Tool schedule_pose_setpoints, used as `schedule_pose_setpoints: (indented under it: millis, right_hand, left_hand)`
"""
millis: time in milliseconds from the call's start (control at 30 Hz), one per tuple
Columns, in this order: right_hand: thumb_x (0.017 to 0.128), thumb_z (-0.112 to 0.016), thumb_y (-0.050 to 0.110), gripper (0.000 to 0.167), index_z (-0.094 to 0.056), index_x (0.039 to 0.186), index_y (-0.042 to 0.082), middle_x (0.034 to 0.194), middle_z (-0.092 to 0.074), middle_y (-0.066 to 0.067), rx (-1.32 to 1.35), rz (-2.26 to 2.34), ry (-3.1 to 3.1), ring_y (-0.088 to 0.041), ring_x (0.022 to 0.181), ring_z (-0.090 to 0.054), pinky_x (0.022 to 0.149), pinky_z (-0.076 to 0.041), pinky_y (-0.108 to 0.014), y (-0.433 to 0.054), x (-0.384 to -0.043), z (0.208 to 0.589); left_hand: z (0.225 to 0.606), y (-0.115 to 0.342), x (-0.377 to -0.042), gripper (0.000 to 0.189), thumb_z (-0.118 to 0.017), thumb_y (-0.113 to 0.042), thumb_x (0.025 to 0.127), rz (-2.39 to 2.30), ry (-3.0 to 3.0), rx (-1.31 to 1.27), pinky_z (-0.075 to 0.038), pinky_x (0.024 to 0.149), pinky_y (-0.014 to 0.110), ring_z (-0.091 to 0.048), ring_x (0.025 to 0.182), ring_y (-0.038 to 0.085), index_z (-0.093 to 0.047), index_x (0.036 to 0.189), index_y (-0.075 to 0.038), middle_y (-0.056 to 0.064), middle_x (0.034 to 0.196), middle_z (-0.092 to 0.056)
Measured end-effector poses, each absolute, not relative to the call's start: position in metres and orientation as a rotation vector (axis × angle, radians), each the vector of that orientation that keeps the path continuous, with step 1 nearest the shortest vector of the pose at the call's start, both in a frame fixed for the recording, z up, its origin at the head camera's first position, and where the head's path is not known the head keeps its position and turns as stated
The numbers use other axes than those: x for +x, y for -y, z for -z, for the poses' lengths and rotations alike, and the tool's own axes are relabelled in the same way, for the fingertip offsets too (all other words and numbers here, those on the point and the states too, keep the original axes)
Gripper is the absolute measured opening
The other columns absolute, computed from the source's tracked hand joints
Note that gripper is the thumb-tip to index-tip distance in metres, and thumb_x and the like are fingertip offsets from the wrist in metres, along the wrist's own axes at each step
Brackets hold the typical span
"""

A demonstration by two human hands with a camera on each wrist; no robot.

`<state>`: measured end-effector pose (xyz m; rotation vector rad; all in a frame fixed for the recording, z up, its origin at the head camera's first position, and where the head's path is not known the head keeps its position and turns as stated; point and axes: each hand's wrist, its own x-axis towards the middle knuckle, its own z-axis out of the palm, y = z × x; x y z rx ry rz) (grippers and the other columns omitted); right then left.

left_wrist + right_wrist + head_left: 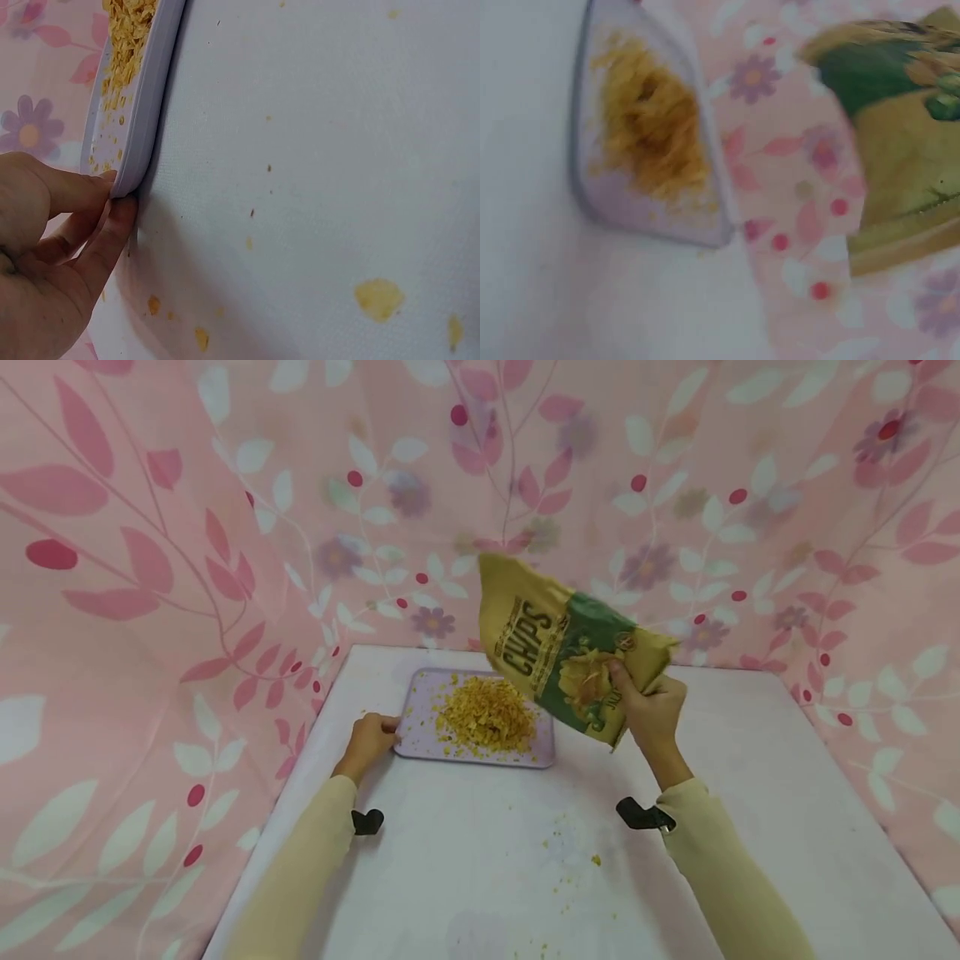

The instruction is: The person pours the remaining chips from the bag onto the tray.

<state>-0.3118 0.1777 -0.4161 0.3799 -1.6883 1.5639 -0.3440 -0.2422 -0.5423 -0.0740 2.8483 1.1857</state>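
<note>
A lilac tray (420, 745) lies on the white table with a heap of crushed yellow chips (491, 714) on it. My left hand (367, 743) pinches the tray's left edge; in the left wrist view the thumb is on the rim and the fingers (112, 232) are beneath it. My right hand (656, 710) grips a yellow and green chip bag (555, 643) by its lower right end, thumb on the front. The bag is held tilted in the air, above and right of the tray. In the right wrist view the bag (907, 142) shows but the right hand does not.
Chip crumbs (596, 860) are scattered over the table (450, 843) in front of the tray. More flakes (379, 298) lie near the left hand. A pink floral cloth (600, 468) hangs behind and at both sides of the table.
</note>
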Motion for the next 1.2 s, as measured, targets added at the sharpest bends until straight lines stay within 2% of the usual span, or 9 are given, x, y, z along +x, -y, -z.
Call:
schedule_pose_setpoints:
  millis: [167, 400, 667, 767, 1000, 1100, 1200]
  right_hand:
    - [0.082, -0.075, 0.003, 0.019, -0.069, 0.081, -0.015, 0.070, -0.069, 0.012, 0.359, -1.584, 1.855, -0.004, 0.056, -0.064, 0.048, -0.048, -0.017, -0.174, -0.301, 0.415]
    - [0.082, -0.073, -0.002, 0.014, -0.068, 0.079, -0.015, 0.069, -0.069, 0.001, 0.392, -1.611, 1.573, -0.007, 0.058, -0.063, 0.056, -0.049, -0.017, -0.173, -0.308, 0.414]
    - [0.082, -0.074, 0.000, 0.018, -0.068, 0.083, -0.016, 0.073, -0.069, 0.013, 0.343, -1.550, 1.799, -0.003, 0.059, -0.065, 0.052, -0.050, -0.017, -0.165, -0.293, 0.413]
    - [0.082, -0.074, 0.000, 0.018, -0.068, 0.083, -0.016, 0.074, -0.069, 0.012, 0.343, -1.565, 1.793, -0.004, 0.060, -0.065, 0.052, -0.050, -0.017, -0.165, -0.293, 0.415]
    - [0.083, -0.074, 0.000, 0.017, -0.068, 0.082, -0.017, 0.071, -0.069, 0.011, 0.344, -1.599, 1.758, -0.006, 0.057, -0.065, 0.051, -0.049, -0.018, -0.167, -0.295, 0.423]
    - [0.083, -0.074, 0.001, 0.016, -0.070, 0.084, -0.015, 0.073, -0.070, 0.007, 0.305, -1.555, 1.770, -0.008, 0.058, -0.066, 0.052, -0.050, -0.017, -0.169, -0.295, 0.426]
    - [0.081, -0.076, 0.001, 0.015, -0.071, 0.085, -0.012, 0.071, -0.072, -0.002, 0.239, -1.471, 1.795, -0.007, 0.057, -0.065, 0.052, -0.049, -0.016, -0.171, -0.294, 0.429]
  left_hand:
    - [0.543, 0.242, -0.345, 0.039, -0.071, 0.003, 0.082, -1.183, -2.848, -0.066, -0.049, 0.084, 0.038, -0.059, 0.101, 0.027, -0.065, 0.120, 0.004, 0.021, 0.110, -0.069]
    - [0.541, 0.244, -0.344, 0.039, -0.072, 0.002, 0.082, -1.175, -2.852, -0.077, -0.049, 0.086, 0.038, -0.059, 0.102, 0.028, -0.065, 0.120, 0.004, 0.021, 0.110, -0.069]
    - [0.541, 0.242, -0.346, 0.039, -0.071, 0.003, 0.082, -1.188, -2.831, -0.067, -0.049, 0.083, 0.034, -0.058, 0.104, 0.026, -0.065, 0.120, 0.004, 0.021, 0.115, -0.067]
    - [0.541, 0.242, -0.346, 0.038, -0.071, 0.003, 0.082, -1.186, -2.843, -0.068, -0.049, 0.084, 0.036, -0.058, 0.103, 0.027, -0.065, 0.120, 0.005, 0.021, 0.114, -0.067]
    - [0.542, 0.243, -0.348, 0.038, -0.070, 0.003, 0.083, -1.192, -2.833, -0.067, -0.047, 0.093, 0.041, -0.055, 0.116, 0.031, -0.065, 0.120, 0.005, 0.022, 0.121, -0.063]
    - [0.544, 0.243, -0.347, 0.039, -0.070, 0.002, 0.083, -1.190, -2.818, -0.080, -0.047, 0.093, 0.040, -0.055, 0.114, 0.030, -0.065, 0.121, 0.004, 0.021, 0.120, -0.065]
    - [0.545, 0.243, -0.346, 0.040, -0.071, 0.002, 0.083, -1.179, -2.815, -0.089, -0.048, 0.089, 0.038, -0.056, 0.107, 0.027, -0.064, 0.122, 0.004, 0.021, 0.116, -0.067]
